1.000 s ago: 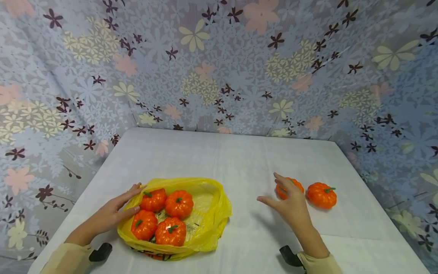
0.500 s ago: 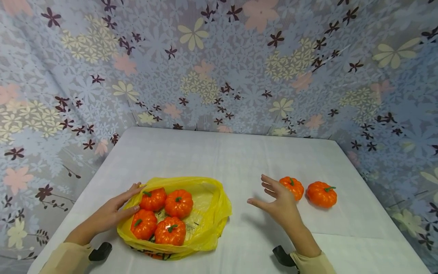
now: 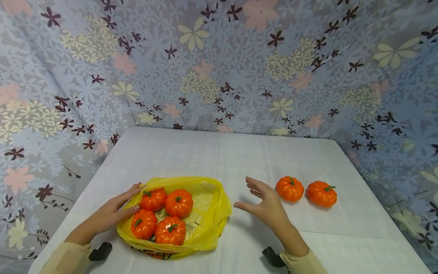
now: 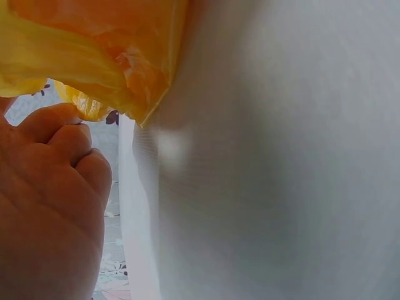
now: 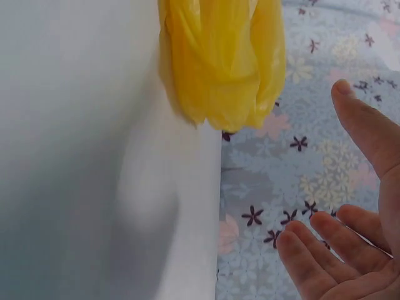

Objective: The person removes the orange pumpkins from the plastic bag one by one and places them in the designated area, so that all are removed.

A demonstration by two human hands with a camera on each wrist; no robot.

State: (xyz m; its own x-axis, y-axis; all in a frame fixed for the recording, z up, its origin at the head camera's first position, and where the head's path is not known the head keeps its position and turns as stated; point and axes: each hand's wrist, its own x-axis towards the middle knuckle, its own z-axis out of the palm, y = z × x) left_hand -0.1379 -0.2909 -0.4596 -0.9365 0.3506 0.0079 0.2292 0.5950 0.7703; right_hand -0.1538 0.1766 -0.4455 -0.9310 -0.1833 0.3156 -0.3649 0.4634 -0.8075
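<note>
A yellow plastic bag [image 3: 205,228] lies with its mouth spread wide, and several small orange pumpkins [image 3: 179,204] with green stems sit in its left part. My left hand [image 3: 111,213] holds the bag's left rim, its thumb over the edge and fingers along the outside. In the left wrist view the fingers [image 4: 69,134] bend toward the yellow plastic [image 4: 81,56]. Just right of the bag, my right hand [image 3: 270,205] hovers with nothing in it, thumb and fingers spread apart. The right wrist view shows that hand [image 5: 350,250] facing the bag's side [image 5: 219,69].
Two more orange pumpkins, one nearer [image 3: 289,189] and one farther right [image 3: 321,194], rest on the white-covered table [image 3: 239,160] beyond my right hand. A flower-patterned cloth [image 3: 219,68] hangs behind the table and down both sides.
My right hand has moved left from over the nearer loose pumpkin toward the bag, uncovering that pumpkin. The left hand and the bag stay in place.
</note>
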